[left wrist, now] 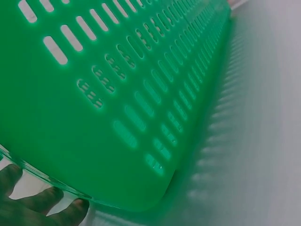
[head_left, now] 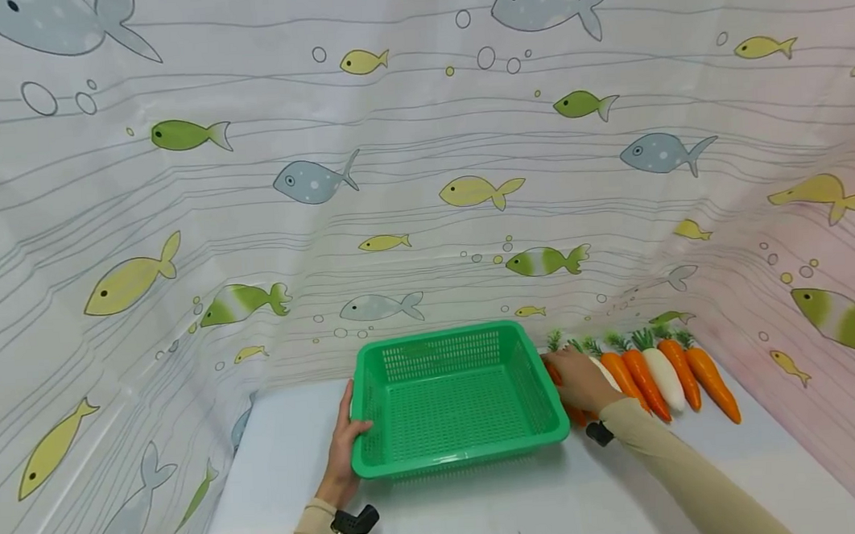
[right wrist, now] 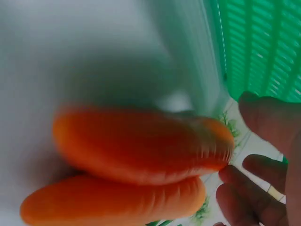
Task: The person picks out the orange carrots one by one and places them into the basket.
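Observation:
A green plastic basket (head_left: 452, 464) with slotted walls stands on the white table. My left hand (head_left: 344, 445) holds it by its left side, thumb over the rim and fingers along the outer wall. Those fingertips (left wrist: 75, 212) show at the basket's edge in the left wrist view. Just beyond the basket's right side, my right hand (head_left: 578, 378) reaches over the near end of a row of vegetables. Its thumb and fingers are spread at the top end of an orange carrot (right wrist: 141, 146), fingertips right at it. Another carrot (right wrist: 108, 202) lies alongside.
To the right of my hand, several orange carrots (head_left: 713, 384) and a white radish (head_left: 666, 379) lie side by side, leafy tops toward the back. A fish-patterned curtain (head_left: 427, 251) closes off the back and both sides of the table (head_left: 284, 436).

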Motion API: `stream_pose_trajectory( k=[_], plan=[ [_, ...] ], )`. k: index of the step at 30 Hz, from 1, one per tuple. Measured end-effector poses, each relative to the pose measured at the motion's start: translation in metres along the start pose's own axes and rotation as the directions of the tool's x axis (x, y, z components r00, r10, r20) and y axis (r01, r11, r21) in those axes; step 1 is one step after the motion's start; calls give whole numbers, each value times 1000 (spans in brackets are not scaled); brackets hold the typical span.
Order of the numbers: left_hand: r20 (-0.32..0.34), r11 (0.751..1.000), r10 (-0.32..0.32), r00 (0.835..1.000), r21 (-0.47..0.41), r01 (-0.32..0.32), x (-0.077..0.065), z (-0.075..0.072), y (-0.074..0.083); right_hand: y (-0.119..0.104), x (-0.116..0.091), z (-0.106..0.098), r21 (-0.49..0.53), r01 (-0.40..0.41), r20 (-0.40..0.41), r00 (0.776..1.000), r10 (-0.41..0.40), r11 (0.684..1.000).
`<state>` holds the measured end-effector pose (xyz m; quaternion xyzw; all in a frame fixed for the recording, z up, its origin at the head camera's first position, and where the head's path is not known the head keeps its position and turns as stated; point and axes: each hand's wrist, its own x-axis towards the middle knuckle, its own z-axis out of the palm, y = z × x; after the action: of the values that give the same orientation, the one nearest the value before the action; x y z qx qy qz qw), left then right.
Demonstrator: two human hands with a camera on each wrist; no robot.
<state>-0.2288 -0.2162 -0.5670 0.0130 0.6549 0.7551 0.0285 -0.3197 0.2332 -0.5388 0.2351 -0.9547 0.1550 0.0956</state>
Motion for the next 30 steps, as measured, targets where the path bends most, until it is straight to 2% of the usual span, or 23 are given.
stream_pose_trajectory(
  k=[6, 12, 16, 21, 26, 30],
  plan=[
    [-6, 1000, 13, 1000, 10, -13, 1, -1, -1, -4, 8, 10, -62, -45, -17, 999, 44, 997],
    [-3, 1000, 21, 1000, 14, -21, 1, -2, -2, -10, 8, 17, -154, -96, -31, 995, 93, 983],
    [-5, 999, 29, 1000, 33, -29, 2, -2, -3, -13, 9, 16, -165, -107, -18, 994, 105, 980],
    [-8, 998, 31, 999, 56, -30, 2, -1, -4, -12, 8, 19, -149, -106, -13, 994, 105, 983],
    [-2, 996, 41, 999, 75, -41, 1, -1, -3, -11, 7, 24, -55, -102, -8, 995, 102, 993],
    [7, 997, 45, 999, 67, -46, 1, -2, -4, -10, 6, 24, 5, -107, 25, 994, 107, 994]
  ],
)
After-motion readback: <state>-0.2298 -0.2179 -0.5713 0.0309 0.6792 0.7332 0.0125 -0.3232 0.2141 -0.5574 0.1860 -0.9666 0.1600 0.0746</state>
